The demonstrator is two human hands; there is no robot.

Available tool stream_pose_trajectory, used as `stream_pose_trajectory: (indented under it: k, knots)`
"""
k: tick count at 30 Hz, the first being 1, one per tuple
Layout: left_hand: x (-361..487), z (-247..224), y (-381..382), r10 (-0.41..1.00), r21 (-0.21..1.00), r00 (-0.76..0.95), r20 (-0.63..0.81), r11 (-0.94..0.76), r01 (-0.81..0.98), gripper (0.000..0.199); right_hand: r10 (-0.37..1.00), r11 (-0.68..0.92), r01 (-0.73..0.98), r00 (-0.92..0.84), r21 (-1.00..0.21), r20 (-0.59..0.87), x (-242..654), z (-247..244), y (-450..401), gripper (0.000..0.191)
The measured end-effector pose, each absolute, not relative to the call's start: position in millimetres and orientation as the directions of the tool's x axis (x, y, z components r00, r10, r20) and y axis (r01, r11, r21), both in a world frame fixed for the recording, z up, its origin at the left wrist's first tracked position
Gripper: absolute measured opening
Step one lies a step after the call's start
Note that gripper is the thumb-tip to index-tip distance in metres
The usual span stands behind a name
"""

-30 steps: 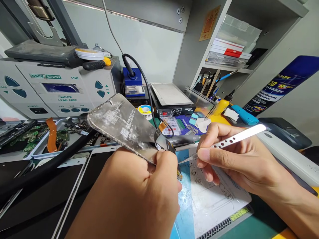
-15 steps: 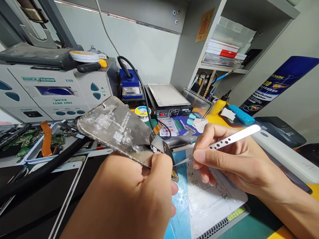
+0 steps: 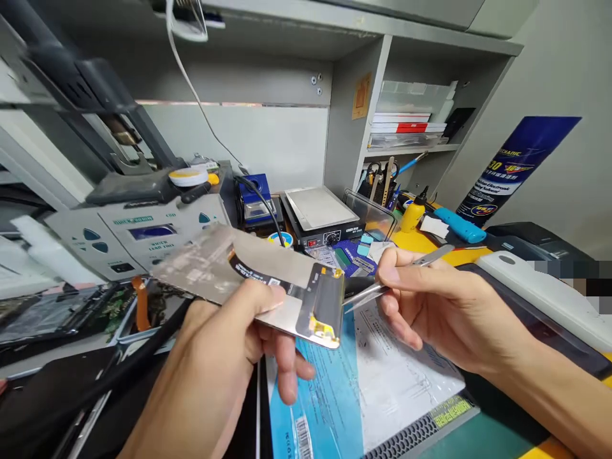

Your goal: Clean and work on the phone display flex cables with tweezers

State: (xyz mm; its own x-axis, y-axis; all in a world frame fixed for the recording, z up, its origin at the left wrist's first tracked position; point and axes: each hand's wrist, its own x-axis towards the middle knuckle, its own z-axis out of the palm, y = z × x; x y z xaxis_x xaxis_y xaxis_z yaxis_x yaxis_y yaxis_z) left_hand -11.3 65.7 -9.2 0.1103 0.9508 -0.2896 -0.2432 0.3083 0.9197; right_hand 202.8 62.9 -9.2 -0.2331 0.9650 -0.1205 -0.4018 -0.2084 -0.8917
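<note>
Electronics repair workshop, with hot-air rework station (image 3: 141, 234), blue soldering-iron stand (image 3: 255, 190), heating plate (image 3: 322, 209) and solvent can (image 3: 516, 171).

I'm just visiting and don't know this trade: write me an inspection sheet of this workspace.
Surface: green mat, partly covered; blue-and-white sheet.
Job's things: panel held above the surface; tweezers at its right edge, contact unclear.
Clutter: parts tray at left, blurred; yellow bottle; spray can.
Fingers: left fingers grip the panel; right fingers pinch the tweezers.
Cables: black cable at left; light cable hanging behind.
Surroundings: grey shelves holding boxes.
</note>
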Motion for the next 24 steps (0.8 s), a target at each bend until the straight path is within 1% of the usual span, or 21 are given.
stream_pose_trajectory:
  k: [3, 7, 11, 15, 19, 24]
  knots:
    - [-10, -2, 66, 0.937, 0.89, 0.177, -0.301, 0.343, -0.302, 0.041, 0.949, -0.219, -0.457, -0.304, -0.862, -0.081, 200, -7, 59, 0.018]
    - [-11, -2, 65, 0.914, 0.848, 0.223, -0.338, 0.399, -0.348, 0.044, 0.948, -0.177, -0.493, -0.319, -0.852, -0.013, 200, -8, 55, 0.02]
    - [-12, -4, 63, 0.897, 0.803, 0.196, -0.396, 0.442, -0.4, 0.041, 0.945, -0.137, -0.469, -0.326, -0.873, 0.027, 201, -9, 52, 0.021]
    - [-13, -6, 63, 0.878, 0.765, 0.194, -0.438, 0.478, -0.433, 0.039, 0.947, -0.106, -0.446, -0.318, -0.889, 0.046, 199, -9, 51, 0.021]
    - [-12, -9, 65, 0.867, 0.747, 0.228, -0.443, 0.497, -0.441, 0.039, 0.945, -0.101, -0.434, -0.323, -0.895, 0.05, 198, -9, 51, 0.021]
    - [-9, -10, 66, 0.865, 0.728, 0.281, -0.415, 0.501, -0.468, 0.041, 0.948, -0.108, -0.415, -0.318, -0.904, 0.033, 199, -8, 49, 0.022]
